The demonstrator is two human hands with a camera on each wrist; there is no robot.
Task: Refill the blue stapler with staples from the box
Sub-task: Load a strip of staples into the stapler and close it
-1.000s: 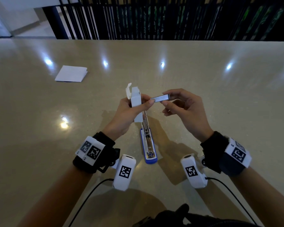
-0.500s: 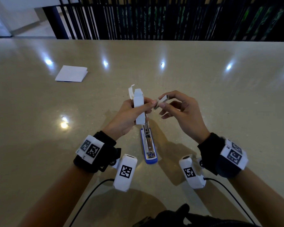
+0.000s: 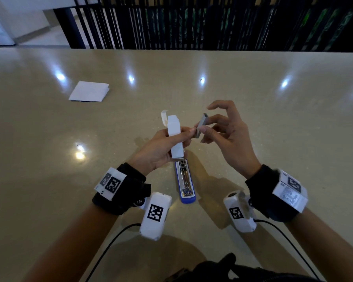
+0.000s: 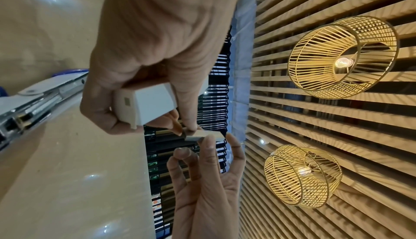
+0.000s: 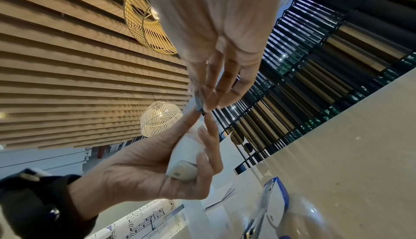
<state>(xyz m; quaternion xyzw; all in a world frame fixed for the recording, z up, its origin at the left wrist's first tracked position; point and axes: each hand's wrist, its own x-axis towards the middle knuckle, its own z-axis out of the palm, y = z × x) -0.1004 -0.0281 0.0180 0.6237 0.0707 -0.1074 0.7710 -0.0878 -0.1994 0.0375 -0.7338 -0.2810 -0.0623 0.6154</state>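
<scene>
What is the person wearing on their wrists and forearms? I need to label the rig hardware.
Forearms are bare. The left wrist band and right wrist band are black, each carrying white blocks printed with black square tag markers. A white camera pod hangs under the left wrist, another under the right, each tagged and trailing a thin black cable.

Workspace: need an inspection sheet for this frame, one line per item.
Surface: glossy beige table, ceiling lights reflected.
Job's things: blue stapler lies open on the table; white staple box and staple strip held above it.
Clutter: folded white paper, far left.
Grippers: left hand grips the box, fingertip on the strip; right hand pinches the strip.
Cables: black wrist-camera cables.
Surroundings: black slatted railing; wicker lamps.
</scene>
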